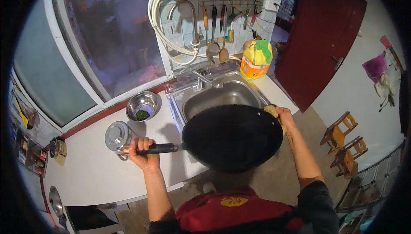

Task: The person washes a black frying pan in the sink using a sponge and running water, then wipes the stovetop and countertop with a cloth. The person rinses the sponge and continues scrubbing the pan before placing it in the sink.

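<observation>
A large black wok [232,137] is held up in front of my body, over the near edge of the sink [224,96]. My left hand [143,152] grips its dark long handle [162,148]. At the wok's right rim, my right hand [285,116] holds a tan scrubbing pad or cloth [271,110] against the outside; part of the pad is hidden behind the wok. The wok's inside faces me and looks dark and bare. Behind it stand the sink tap [203,79] and part of the metal basin.
A glass jar or jug with a lid [117,135] stands close behind my left hand. Farther back is a steel bowl [142,106] with leafy greens. An orange and yellow package [255,62] stands right of the sink; ladles [223,54] hang on the wall. Wooden chairs [338,134] stand at right.
</observation>
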The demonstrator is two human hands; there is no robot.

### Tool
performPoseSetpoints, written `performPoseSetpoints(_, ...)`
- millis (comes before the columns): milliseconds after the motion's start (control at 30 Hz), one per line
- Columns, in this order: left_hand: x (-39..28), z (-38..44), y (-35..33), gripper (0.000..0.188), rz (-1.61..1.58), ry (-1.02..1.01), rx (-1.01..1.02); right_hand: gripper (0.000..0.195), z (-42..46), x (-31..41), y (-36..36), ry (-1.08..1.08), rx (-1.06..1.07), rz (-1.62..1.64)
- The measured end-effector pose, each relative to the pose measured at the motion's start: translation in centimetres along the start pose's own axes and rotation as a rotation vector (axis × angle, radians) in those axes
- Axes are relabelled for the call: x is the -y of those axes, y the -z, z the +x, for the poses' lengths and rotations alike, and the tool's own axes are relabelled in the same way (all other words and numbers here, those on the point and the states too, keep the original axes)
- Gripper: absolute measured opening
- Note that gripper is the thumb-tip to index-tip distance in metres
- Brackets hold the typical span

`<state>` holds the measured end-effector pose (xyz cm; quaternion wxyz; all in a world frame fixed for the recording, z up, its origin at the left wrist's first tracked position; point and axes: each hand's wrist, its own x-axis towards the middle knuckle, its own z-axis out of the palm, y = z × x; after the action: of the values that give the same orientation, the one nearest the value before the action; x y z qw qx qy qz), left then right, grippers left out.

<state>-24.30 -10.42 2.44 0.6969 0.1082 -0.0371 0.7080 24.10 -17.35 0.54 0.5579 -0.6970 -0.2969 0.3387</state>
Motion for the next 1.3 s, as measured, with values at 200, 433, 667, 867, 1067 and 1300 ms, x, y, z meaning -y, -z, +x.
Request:
performPoseSetpoints(200,6.3,1.2,2.8,0.017,0.114,-0.026,-0.303,0.026,11.9,-3.9,1.9,-0.026,0.035,-0.039)
performPoseSetpoints(433,11.1,3.1,10.9,0.017,0.127,-0.103,-0.873,0.024,26.0,-9.1,0.0,0.234,0.174,-0.436)
performPoseSetpoints(667,12.2,2.6,16.2,0.014,0.171,-0.3,-1.03,0.028,31.9,-12.5,-7.0,0.163,0.321,-0.43)
performPoseSetpoints(867,11.2,1.9,18.9,0.007,0.212,-0.405,-1.077,0.032,33.1,-14.8,-13.1,-0.102,0.396,-0.395)
performPoseSetpoints(1067,13.1,3.5,18.0,0.005,0.291,-0.262,-1.103,0.028,38.5,-21.6,-15.1,-0.252,0.366,-0.422)
performPoseSetpoints(1300,13.9,2.3,19.6,0.011,0.242,-0.248,-1.08,0.027,37.6,-19.2,-14.7,-0.236,0.497,-0.382)
